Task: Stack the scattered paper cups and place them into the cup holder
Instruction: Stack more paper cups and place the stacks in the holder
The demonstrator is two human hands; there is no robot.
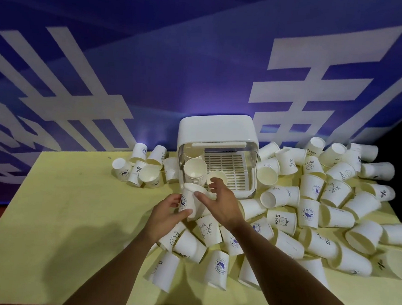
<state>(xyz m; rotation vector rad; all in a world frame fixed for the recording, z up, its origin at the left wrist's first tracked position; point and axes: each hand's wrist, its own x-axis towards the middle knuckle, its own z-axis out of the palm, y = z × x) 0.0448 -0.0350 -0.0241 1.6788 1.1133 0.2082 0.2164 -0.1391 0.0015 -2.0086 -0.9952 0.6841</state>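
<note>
A white cup holder box (pixel 218 129) with a slatted tray stands open at the table's far middle. A stack of nested cups (pixel 195 171) leans in its left side, and a single cup (pixel 217 176) lies beside that stack. My left hand (pixel 167 214) grips a white paper cup (pixel 189 201) with a blue logo, upright in front of the holder. My right hand (pixel 220 201) hovers just right of that cup with fingers loosely spread, holding nothing. Several paper cups (pixel 310 207) lie scattered to the right and in front.
A smaller group of cups (pixel 142 167) sits left of the holder. The yellow table (pixel 72 214) spreads out to the left and front. A blue wall banner with white characters (pixel 129 76) rises right behind the table.
</note>
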